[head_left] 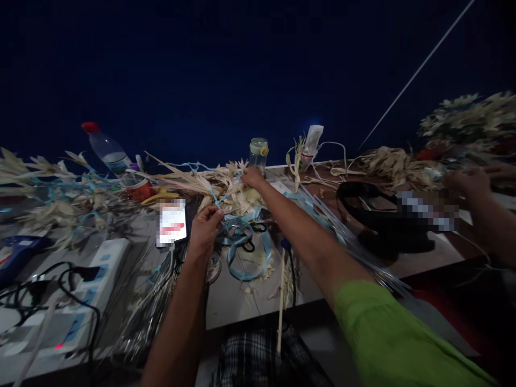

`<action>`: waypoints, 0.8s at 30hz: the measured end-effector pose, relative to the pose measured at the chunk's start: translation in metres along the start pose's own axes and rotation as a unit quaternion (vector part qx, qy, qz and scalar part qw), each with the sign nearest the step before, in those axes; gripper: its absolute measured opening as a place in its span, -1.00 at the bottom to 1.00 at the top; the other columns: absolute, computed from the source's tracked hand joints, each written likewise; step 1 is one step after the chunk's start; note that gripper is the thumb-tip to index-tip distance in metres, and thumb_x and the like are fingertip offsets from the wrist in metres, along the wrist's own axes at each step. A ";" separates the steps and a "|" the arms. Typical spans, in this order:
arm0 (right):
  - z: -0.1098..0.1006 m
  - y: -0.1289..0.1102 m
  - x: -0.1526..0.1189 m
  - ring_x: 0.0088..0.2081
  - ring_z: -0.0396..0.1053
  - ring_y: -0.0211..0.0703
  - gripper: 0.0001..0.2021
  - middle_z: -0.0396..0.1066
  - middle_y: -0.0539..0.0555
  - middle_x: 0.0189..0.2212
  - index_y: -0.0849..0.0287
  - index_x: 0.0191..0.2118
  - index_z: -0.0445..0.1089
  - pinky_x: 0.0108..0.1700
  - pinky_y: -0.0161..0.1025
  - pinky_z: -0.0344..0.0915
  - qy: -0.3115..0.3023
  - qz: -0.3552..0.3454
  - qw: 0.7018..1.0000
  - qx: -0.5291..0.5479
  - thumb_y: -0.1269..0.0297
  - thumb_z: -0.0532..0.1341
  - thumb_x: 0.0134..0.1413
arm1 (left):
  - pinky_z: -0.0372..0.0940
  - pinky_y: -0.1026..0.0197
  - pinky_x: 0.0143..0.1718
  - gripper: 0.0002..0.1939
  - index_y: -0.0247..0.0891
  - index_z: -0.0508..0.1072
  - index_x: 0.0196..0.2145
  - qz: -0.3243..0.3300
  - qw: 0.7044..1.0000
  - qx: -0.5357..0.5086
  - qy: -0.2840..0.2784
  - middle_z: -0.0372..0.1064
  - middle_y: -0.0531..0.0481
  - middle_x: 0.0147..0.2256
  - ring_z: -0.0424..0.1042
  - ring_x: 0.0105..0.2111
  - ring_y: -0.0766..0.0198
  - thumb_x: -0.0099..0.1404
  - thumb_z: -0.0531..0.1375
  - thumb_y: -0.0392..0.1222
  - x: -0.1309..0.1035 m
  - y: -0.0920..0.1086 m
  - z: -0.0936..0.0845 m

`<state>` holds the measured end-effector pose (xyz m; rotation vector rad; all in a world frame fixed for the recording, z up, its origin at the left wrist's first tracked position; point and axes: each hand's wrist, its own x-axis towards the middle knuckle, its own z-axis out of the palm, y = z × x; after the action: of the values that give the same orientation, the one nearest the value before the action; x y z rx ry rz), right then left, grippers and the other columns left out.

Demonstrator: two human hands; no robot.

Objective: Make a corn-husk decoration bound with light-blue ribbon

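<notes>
Blue ribbon (242,236) pinched in left hand (205,226); labels unreadable.

Two bottles stand at the far edge: a red-capped plastic bottle (105,148) at far left and a small clear jar (258,153) in the middle. One phone (172,222), one power strip (76,301) near left, one pair of scissors (246,239), and one red cup (141,189).

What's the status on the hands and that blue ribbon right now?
Left hand pinching blue ribbon. Right hand out on dried husk pile by clear jar. Scissors under ribbon loops; phone close left.
</notes>
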<state>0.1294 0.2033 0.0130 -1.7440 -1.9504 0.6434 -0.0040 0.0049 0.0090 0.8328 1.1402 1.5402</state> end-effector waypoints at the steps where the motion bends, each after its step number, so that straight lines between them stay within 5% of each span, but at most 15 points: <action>1: -0.002 -0.002 0.000 -0.43 0.35 -0.22 -0.90 0.41 0.09 -0.59 0.26 -0.48 0.44 -0.37 -0.38 0.17 0.004 0.000 1.000 0.007 0.39 0.18 -0.18 | -0.08 0.42 -0.68 -0.72 -0.30 0.29 -0.50 -0.003 1.000 0.002 0.000 0.14 0.20 -0.64 0.05 -0.70 0.56 -0.12 0.31 -0.17 0.000 0.000 0.000; 5: -0.020 -0.009 -0.011 -0.38 0.30 -0.22 -0.79 0.40 0.10 -0.42 0.26 -0.38 0.41 -0.36 -0.34 0.15 0.097 0.024 0.993 0.055 0.24 0.12 -0.07 | -0.07 0.42 -0.67 -0.73 -0.30 0.29 -0.50 -0.002 1.000 0.002 0.005 0.12 0.20 -0.64 0.05 -0.69 0.56 -0.12 0.31 -0.17 0.001 -0.001 0.000; 8: -0.043 -0.013 -0.044 -0.43 0.23 -0.31 -0.64 0.33 0.06 -0.41 0.27 -0.29 0.34 -0.39 -0.36 0.13 0.179 0.031 0.976 0.120 0.10 -0.04 0.07 | -0.08 0.41 -0.67 -0.74 -0.30 0.30 -0.50 0.007 1.000 0.008 0.007 0.10 0.21 -0.65 0.03 -0.70 0.55 -0.11 0.30 -0.17 0.002 -0.002 -0.001; 10: -0.056 -0.016 -0.081 -0.50 0.14 -0.36 -0.68 0.26 -0.01 -0.50 0.26 -0.34 0.31 -0.41 -0.37 0.10 0.214 -0.023 0.931 0.295 0.09 0.02 0.01 | -0.07 0.41 -0.67 -0.75 -0.30 0.31 -0.51 0.012 1.000 0.017 0.000 0.10 0.20 -0.65 0.04 -0.69 0.54 -0.10 0.30 -0.17 0.003 -0.003 -0.001; 12: -0.062 -0.020 -0.121 -0.53 0.08 -0.38 -0.73 0.19 -0.07 -0.58 0.24 -0.45 0.30 -0.42 -0.37 0.08 0.153 -0.077 0.902 0.395 0.09 0.14 -0.11 | -0.05 0.40 -0.66 -0.76 -0.30 0.31 -0.51 0.015 1.000 0.022 -0.013 0.11 0.19 -0.64 0.06 -0.68 0.53 -0.09 0.29 -0.16 0.002 -0.004 -0.001; 16: -0.049 -0.024 -0.176 -0.54 0.04 -0.39 -0.74 0.12 -0.11 -0.65 0.23 -0.57 0.24 -0.43 -0.35 0.05 0.004 -0.094 0.902 0.421 0.13 0.24 -0.25 | -0.04 0.40 -0.65 -0.77 -0.30 0.30 -0.54 0.017 0.998 0.038 -0.041 0.12 0.18 -0.64 0.07 -0.67 0.52 -0.07 0.28 -0.16 0.000 -0.004 0.000; 24: -0.008 -0.020 -0.174 -0.55 0.00 -0.39 -0.73 0.07 -0.13 -0.67 0.21 -0.64 0.20 -0.48 -0.37 -0.03 0.015 -0.047 0.914 0.403 0.14 0.23 -0.27 | -0.09 0.38 -0.69 -0.76 -0.27 0.30 -0.52 -0.008 0.998 0.054 -0.045 0.09 0.20 -0.69 0.02 -0.72 0.51 -0.09 0.29 -0.13 0.000 -0.006 0.001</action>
<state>0.1363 0.0286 0.0281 -1.1184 -1.4107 1.1655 -0.0015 0.0057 0.0035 0.9531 1.1689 1.4236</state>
